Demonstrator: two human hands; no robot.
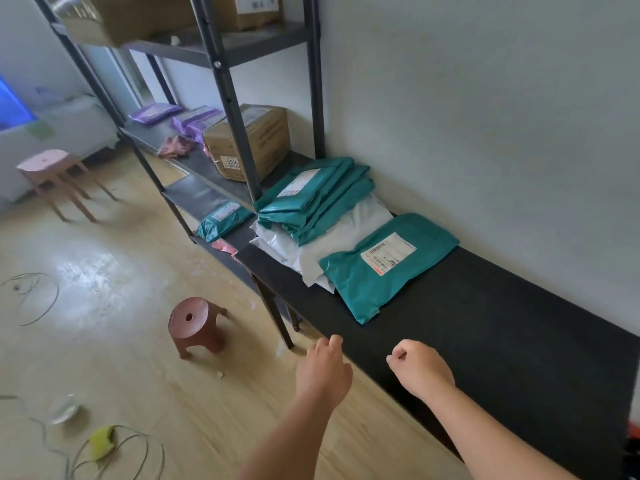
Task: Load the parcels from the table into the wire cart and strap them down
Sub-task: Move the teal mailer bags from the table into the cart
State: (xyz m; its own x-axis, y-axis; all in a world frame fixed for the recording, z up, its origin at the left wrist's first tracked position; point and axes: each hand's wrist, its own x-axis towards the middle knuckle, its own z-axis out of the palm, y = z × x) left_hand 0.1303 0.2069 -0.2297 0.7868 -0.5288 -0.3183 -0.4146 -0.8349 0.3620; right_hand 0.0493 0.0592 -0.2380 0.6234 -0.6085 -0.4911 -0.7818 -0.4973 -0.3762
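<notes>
On the black table [485, 327], teal and white parcels [322, 216] are piled toward its far end; they are judged light, limp and slippery, best gripped by edges. At its near edge, the left hand [323, 367] is loosely curled, the right hand [420, 370] fisted, both empty.

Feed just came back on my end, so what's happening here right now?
A person stands at the black table, both hands out over its near edge and empty: the left hand loosely bent, the right hand curled. No parcel is touched yet. A teal parcel lies nearest the hands; beyond it a stack of teal parcels sits on white parcels. The wire cart is not in view.
</notes>
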